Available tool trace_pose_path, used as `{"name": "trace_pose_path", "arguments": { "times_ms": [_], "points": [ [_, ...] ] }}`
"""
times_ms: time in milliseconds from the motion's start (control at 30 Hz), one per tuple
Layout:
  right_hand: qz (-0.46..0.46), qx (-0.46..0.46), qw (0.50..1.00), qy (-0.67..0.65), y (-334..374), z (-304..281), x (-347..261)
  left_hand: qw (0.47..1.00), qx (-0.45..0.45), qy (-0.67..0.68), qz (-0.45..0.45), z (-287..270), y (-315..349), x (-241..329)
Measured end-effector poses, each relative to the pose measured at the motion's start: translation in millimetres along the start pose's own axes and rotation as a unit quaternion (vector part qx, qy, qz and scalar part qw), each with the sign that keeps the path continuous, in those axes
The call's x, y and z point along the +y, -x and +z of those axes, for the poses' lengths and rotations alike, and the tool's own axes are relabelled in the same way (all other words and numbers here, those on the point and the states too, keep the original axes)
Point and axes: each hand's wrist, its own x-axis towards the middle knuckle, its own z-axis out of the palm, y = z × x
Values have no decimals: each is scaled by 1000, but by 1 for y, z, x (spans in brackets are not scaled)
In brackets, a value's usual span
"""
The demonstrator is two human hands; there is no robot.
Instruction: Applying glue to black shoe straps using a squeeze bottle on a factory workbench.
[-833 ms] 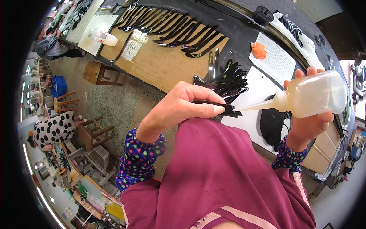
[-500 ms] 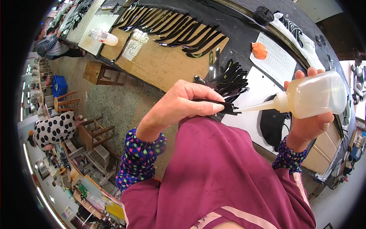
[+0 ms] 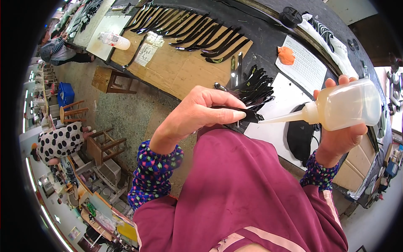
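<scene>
Between thumb and fingers, my left hand pinches a short, flat black strip in front of my lap. My right hand is wrapped round a translucent squeeze bottle of pale yellowish liquid, tipped sideways. Its long thin nozzle points left, and the tip is at the strip's frayed-looking end; whether they touch I cannot tell. Just beyond the strip lies a bunch of glossy black strips. A black, rounded flat piece rests beneath the nozzle on a white sheet.
Several glossy black strips lie in a row across a brown board. A clear bottle lies at the far left. An orange lump sits on a written paper sheet. Wooden stools and two people are to the left.
The strip in my left hand has shifted slightly upward and its end has turned a little. My right hand and the bottle have hardly moved.
</scene>
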Motion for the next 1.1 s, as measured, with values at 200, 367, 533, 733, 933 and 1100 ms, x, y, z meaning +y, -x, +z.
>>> {"name": "trace_pose_path", "arguments": {
  "times_ms": [200, 367, 533, 733, 933, 1100],
  "points": [
    [6, -3, 1000, -6, 1, -2, 1, 999, -32, -2, 10, -4, 0, 0],
    [8, -12, 1000, -14, 2, -3, 1, 1000, -24, 4, 2, -5, 0, -1],
    [5, -22, 999, -26, 2, -6, 1, 1000, -20, 1, -6, -9, -2, -8],
    [-14, -2, 1000, 9, -3, 9, 8, 1000, -20, 8, -8, -15, 0, -12],
    [38, -23, 998, 41, -9, 12, 21, 999, 5, 36, -9, -37, 6, -17],
    [61, 20, 993, 95, -16, -5, 42, 978, 204, 15, 37, -122, 3, -41]
  ]
}}
